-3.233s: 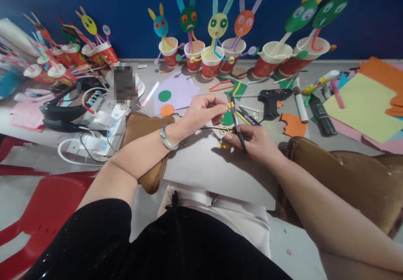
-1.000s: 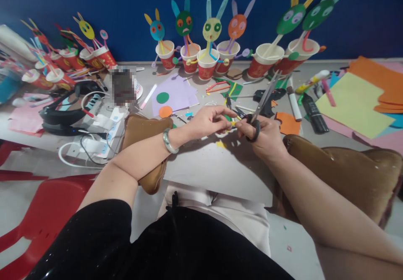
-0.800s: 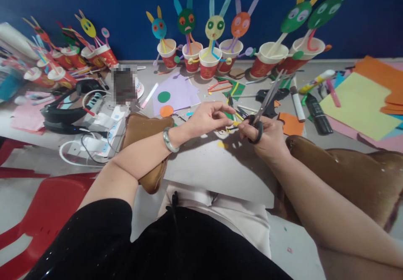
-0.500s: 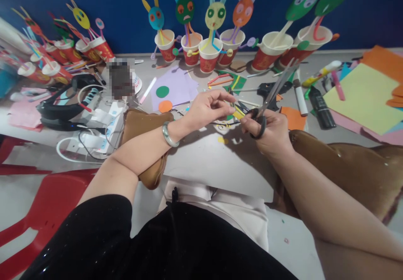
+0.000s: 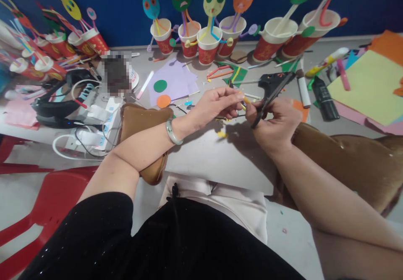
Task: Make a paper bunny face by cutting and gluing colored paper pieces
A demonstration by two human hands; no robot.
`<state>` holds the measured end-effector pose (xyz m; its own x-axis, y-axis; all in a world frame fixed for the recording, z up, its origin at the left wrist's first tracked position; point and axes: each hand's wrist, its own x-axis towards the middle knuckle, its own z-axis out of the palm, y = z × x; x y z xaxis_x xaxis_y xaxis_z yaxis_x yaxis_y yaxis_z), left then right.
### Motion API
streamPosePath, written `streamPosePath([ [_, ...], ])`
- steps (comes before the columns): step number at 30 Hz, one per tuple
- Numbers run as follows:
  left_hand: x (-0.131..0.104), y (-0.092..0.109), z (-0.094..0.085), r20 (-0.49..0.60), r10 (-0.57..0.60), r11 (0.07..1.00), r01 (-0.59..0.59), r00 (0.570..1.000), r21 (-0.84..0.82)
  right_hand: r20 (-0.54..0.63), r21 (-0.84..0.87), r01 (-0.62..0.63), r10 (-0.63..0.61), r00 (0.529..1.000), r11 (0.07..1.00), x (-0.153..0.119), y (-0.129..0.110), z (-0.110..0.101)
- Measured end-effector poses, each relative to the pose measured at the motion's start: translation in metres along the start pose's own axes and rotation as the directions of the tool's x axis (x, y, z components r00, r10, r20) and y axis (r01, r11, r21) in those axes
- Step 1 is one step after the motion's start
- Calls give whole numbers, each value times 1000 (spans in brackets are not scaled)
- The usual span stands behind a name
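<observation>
My right hand [image 5: 277, 124] is closed around black-handled scissors [image 5: 273, 95], whose blades slant up and away to the right. My left hand [image 5: 220, 103], with a bangle at its wrist, pinches a small yellow piece [image 5: 245, 99], perhaps paper, close to the right thumb. The piece is partly covered by fingers, so its full shape cannot be seen. Yellow scraps [image 5: 222, 134] lie on the table [image 5: 217, 162] just below my hands. Behind the scissors sits a black glue gun [image 5: 271, 82].
Red paper cups [image 5: 208, 49] with paper-faced rabbit figures line the back wall. Purple paper [image 5: 174, 85] and a power strip [image 5: 108, 124] lie left; a black bottle [image 5: 325, 101], markers and yellow paper [image 5: 368, 89] lie right. Brown cushions [image 5: 141, 124] flank the table's near edge.
My hands have come together, and the left now pinches the yellow piece by the right thumb. The scissors have tipped lower and to the right. The view has shifted slightly.
</observation>
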<state>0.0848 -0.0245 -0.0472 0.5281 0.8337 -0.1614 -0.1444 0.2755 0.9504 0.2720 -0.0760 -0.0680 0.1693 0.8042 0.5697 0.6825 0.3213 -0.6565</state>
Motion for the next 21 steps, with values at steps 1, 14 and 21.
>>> streamPosePath([
  [1, 1, 0, -1, -6, 9, 1000, -9, 1000, 9, -2, -18, 15, -15, 1000, 1000, 0, 1, 0],
  [14, 5, -2, -5, -21, 117, 981, -112, 993, 160, 20, -74, -5, 6, 1000, 997, 0, 1, 2],
  [21, 2, 1, -2, -19, 149, 981, -146, 989, 131, 19, -41, -55, 56, 998, 998, 2, -1, 2],
])
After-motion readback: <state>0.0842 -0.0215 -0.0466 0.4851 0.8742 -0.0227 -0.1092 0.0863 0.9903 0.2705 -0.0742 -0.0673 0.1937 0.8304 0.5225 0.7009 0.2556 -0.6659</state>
